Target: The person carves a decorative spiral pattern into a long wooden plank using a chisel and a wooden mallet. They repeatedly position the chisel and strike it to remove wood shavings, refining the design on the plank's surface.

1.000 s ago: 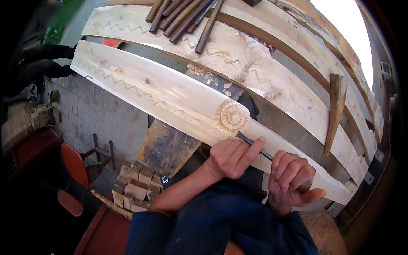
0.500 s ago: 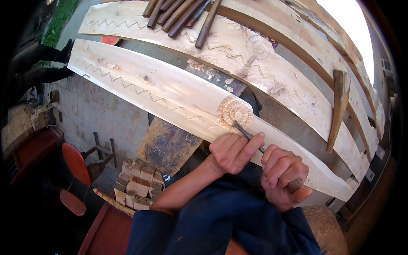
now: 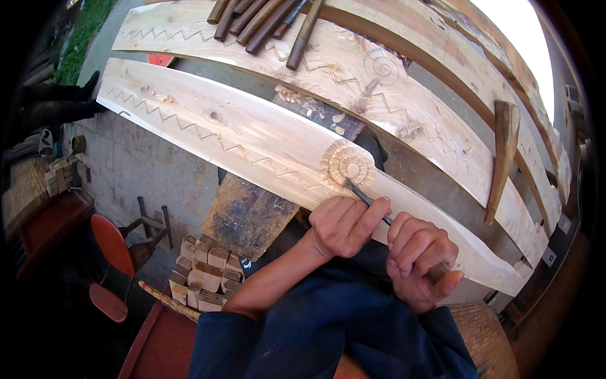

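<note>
A carving chisel [image 3: 363, 195] rests its tip on the lower edge of a round carved rosette [image 3: 349, 165]. The rosette is cut into a long pale wooden board [image 3: 265, 136], which also bears a zigzag line. My left hand [image 3: 346, 226] is closed round the chisel's dark shaft, low over the board's near edge. Behind it my right hand [image 3: 421, 260] wraps the wooden handle, whose butt end shows partly beside the palm. The exact shape of the cutting edge is too small to tell.
Beyond lies a second zigzag-carved board [image 3: 404, 104], bearing several wooden-handled tools [image 3: 268, 25] and a wooden mallet-like club [image 3: 503, 161]. A stained wooden block [image 3: 247, 218] sits under the near board. Left are stacked wood blocks [image 3: 205, 271] and a red chair [image 3: 113, 239]. A person's dark-clad legs [image 3: 60, 103] show far left.
The whole view has shifted slightly. Both hands keep their hold on the chisel, its tip still at the rosette's lower edge. The person's legs at the far left have moved a little.
</note>
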Tool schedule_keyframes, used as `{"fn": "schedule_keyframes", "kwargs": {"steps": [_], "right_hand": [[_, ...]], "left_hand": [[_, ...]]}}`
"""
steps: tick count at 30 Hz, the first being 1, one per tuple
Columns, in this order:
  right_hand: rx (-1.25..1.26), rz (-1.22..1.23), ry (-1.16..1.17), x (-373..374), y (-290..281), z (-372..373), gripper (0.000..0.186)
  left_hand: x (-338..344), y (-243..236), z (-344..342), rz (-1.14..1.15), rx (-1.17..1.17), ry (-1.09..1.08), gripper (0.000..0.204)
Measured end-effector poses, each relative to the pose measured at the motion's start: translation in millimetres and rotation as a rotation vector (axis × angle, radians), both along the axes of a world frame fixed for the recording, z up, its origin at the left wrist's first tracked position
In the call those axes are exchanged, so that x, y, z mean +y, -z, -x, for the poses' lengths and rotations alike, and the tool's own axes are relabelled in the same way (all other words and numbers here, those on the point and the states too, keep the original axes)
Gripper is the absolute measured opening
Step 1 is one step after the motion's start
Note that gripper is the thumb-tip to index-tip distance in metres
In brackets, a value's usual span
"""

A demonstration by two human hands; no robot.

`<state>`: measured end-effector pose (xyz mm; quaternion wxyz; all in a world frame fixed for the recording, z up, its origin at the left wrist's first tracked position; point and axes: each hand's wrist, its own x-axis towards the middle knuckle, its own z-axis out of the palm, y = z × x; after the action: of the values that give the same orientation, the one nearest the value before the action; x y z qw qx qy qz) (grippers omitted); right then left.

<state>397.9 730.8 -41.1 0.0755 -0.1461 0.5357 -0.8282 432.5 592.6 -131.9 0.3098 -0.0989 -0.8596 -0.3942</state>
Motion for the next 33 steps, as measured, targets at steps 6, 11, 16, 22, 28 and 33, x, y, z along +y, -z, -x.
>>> {"fn": "schedule_keyframes", "kwargs": {"steps": [6, 11, 16, 22, 28, 33], "right_hand": [[-0.011, 0.012, -0.016, 2, 6, 4, 0.071], [-0.047, 0.037, -0.077, -2, -5, 17, 0.074], [-0.023, 0.094, -0.051, 4, -13, 2, 0.071], [-0.096, 0.041, 0.018, 3, -8, -7, 0.064], [-0.109, 0.048, 0.031, 1, -8, -8, 0.063], [-0.102, 0.031, 0.034, -2, -7, -6, 0.064]], "left_hand": [[6, 1, -1, 0.017, -0.027, -0.056, 0.028], [5, -2, 0, 0.007, -0.001, -0.072, 0.038], [1, 5, -1, -0.007, 0.112, 0.013, 0.043], [-1, 4, -4, 0.032, 0.031, 0.046, 0.045], [0, 3, -3, 0.019, 0.026, 0.029, 0.041], [0, 3, -2, 0.02, 0.014, 0.017, 0.039]]}}
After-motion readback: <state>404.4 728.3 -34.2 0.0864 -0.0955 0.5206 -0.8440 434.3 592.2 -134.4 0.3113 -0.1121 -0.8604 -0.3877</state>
